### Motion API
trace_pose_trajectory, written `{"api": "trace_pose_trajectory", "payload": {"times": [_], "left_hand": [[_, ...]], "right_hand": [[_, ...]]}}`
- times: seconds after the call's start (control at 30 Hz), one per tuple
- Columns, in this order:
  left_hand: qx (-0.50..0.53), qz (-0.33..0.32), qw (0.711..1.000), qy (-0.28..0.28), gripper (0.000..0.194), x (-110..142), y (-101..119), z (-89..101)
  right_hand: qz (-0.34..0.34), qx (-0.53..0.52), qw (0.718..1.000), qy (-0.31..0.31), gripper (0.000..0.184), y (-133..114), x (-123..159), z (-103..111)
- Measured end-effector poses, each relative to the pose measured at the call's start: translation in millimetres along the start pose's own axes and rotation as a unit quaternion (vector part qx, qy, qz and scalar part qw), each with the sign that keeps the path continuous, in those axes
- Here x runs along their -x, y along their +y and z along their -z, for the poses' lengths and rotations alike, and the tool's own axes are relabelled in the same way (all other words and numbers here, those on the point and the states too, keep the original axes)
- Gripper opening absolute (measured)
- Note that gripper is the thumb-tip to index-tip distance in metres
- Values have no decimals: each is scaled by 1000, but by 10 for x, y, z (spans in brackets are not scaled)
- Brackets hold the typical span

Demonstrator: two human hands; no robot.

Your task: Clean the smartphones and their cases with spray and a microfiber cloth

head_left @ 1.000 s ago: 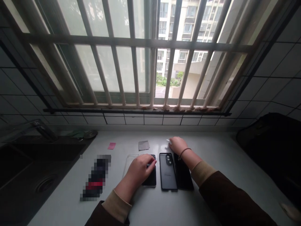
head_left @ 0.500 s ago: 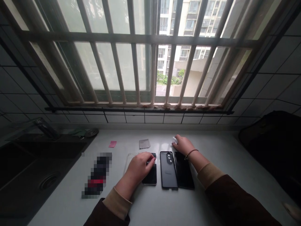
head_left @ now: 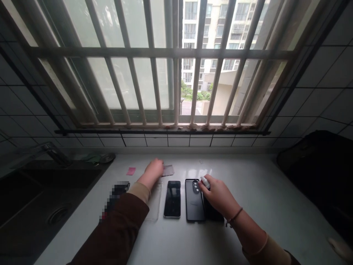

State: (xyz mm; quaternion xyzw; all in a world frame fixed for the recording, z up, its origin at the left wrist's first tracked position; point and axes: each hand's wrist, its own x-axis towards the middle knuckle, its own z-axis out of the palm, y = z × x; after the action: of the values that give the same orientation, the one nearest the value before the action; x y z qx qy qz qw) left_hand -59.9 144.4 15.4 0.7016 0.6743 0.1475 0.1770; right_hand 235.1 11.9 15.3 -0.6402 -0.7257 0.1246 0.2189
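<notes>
My right hand is closed around a small white bottle, held over the top of a dark phone that it partly covers. Beside that phone lies a black phone case with a camera cutout. My left hand reaches to the back of the counter, its fingers closed at the left edge of a grey cloth; the fingertips are partly hidden. A second phone, screen up, lies in the middle. A clear phone case lies partly under my left forearm.
A pink slip lies on the white counter. Further left is a blurred-out dark item, then the sink with its faucet. A black bag stands at the right. A barred window is ahead.
My left hand has moved from above the middle phone back and left to the grey cloth. My right hand has brought the white bottle toward me, over the right phone.
</notes>
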Motion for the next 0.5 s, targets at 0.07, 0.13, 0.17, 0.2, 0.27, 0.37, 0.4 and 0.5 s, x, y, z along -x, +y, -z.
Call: {"api": "trace_pose_trajectory", "payload": {"times": [0.07, 0.13, 0.17, 0.2, 0.27, 0.37, 0.4, 0.5], "left_hand": [[-30, 3, 999, -16, 40, -143, -80, -21], [-44, 5, 999, -26, 40, -225, -146, -38], [-46, 5, 999, -29, 37, -250, -170, -43], [-43, 5, 999, -30, 32, -267, -189, -47], [-29, 2, 999, -26, 20, -284, -211, -51], [5, -6, 1000, -9, 10, -282, -211, -57], [17, -9, 1000, -2, 10, -275, -208, -60], [49, -12, 999, 13, 12, -240, -200, -72]], "right_hand": [[-6, 26, 1000, -10, 27, 33, -17, -34], [-16, 52, 998, -9, 28, 114, -157, -36], [-22, 61, 998, -7, 28, 167, -266, -29], [-29, 70, 997, -5, 27, 222, -394, -20], [-46, 92, 995, 1, 25, 319, -681, -13], [-59, 119, 991, 0, 24, 389, -1085, -62], [-59, 125, 990, -6, 25, 392, -1194, -93], [-59, 138, 988, -33, 27, 384, -1423, -201]]}}
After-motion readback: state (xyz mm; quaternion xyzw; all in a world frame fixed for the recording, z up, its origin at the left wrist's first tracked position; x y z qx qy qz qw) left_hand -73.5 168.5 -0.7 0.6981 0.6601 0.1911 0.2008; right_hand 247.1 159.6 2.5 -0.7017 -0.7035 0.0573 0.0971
